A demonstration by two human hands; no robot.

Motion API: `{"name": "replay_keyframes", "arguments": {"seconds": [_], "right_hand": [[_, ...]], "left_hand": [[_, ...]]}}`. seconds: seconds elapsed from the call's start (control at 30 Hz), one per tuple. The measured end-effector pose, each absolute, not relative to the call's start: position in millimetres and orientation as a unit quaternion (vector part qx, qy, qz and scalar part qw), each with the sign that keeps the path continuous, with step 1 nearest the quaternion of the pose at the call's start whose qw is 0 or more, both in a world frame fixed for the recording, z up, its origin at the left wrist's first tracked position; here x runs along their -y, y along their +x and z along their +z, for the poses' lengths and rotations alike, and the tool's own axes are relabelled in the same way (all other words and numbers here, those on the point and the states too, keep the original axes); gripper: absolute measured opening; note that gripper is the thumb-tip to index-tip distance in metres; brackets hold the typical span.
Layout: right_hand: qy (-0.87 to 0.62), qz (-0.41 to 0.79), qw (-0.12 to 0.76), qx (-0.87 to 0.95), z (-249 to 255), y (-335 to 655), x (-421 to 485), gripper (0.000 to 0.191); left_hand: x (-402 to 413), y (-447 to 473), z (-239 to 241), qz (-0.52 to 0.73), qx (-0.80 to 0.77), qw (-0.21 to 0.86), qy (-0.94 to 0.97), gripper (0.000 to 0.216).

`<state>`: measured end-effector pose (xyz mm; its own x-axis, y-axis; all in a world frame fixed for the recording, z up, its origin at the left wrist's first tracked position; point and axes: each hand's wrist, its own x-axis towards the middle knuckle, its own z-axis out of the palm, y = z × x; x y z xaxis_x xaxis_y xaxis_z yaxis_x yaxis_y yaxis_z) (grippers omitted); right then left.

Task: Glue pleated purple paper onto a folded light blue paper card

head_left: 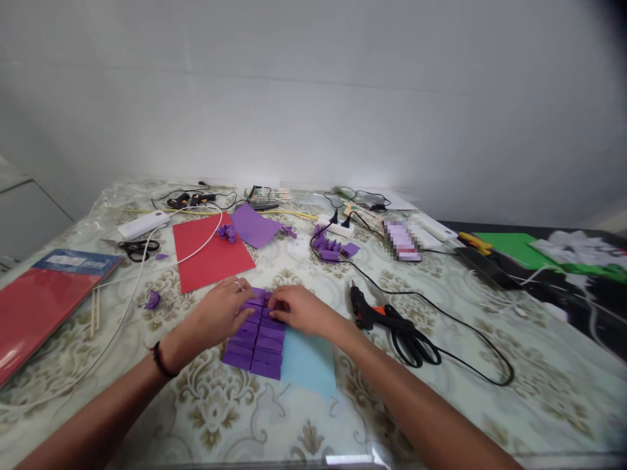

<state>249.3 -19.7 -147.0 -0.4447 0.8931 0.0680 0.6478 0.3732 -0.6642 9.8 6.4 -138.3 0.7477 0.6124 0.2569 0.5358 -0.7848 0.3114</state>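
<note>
Rows of folded purple paper pieces lie in two columns over a light blue sheet of paper, whose right part shows beside them. My left hand rests at the upper left of the rows, thumb and fingers apart, touching the purple paper. On the upper right, my right hand has its fingertips bent together on a folded purple piece, which they partly cover. A black glue gun lies to the right of that hand, with black-handled scissors against it.
Loose folded purple pieces lie near a white power strip. Behind my left hand are a red sheet and a purple sheet. A phone, more scissors and a red paper pack lie around; cables cross the table.
</note>
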Motion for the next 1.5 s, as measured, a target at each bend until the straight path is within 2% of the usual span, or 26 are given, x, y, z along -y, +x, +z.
{"name": "replay_keyframes", "arguments": {"seconds": [0.27, 0.63, 0.83, 0.9, 1.0, 1.07, 1.17, 1.27, 1.37, 1.5], "right_hand": [[-0.524, 0.277, 0.261, 0.762, -136, 274, 48, 0.007], [-0.543, 0.285, 0.295, 0.733, -145, 293, 65, 0.006], [-0.517, 0.280, 0.276, 0.760, -151, 265, 46, 0.009], [-0.505, 0.276, 0.263, 0.774, -153, 259, 46, 0.011], [-0.513, 0.243, 0.273, 0.777, -149, 256, 59, 0.022], [-0.517, 0.198, 0.279, 0.784, -145, 252, 72, 0.019], [-0.494, 0.142, 0.202, 0.834, -144, 237, 85, 0.011], [-0.486, 0.109, 0.118, 0.859, -149, 220, 87, 0.009], [-0.495, 0.099, 0.112, 0.856, -151, 216, 87, 0.011], [-0.523, 0.090, 0.133, 0.837, -149, 232, 98, 0.012]], "left_hand": [[-20, -8, -144, 0.208, -0.327, 0.164, 0.907, 0.011], [-17, -29, -136, 0.228, -0.348, 0.237, 0.878, 0.017], [-16, -5, -144, 0.198, -0.311, 0.240, 0.898, 0.013], [-12, -3, -148, 0.185, -0.291, 0.238, 0.908, 0.020], [1, -11, -148, 0.201, -0.287, 0.187, 0.918, 0.033], [11, -15, -145, 0.216, -0.287, 0.137, 0.923, 0.025], [22, -14, -146, 0.187, -0.260, 0.096, 0.942, 0.010], [26, -6, -153, 0.156, -0.244, 0.081, 0.954, 0.011], [27, -3, -156, 0.160, -0.253, 0.086, 0.950, 0.018], [31, -16, -147, 0.217, -0.306, 0.145, 0.915, 0.016]]}}
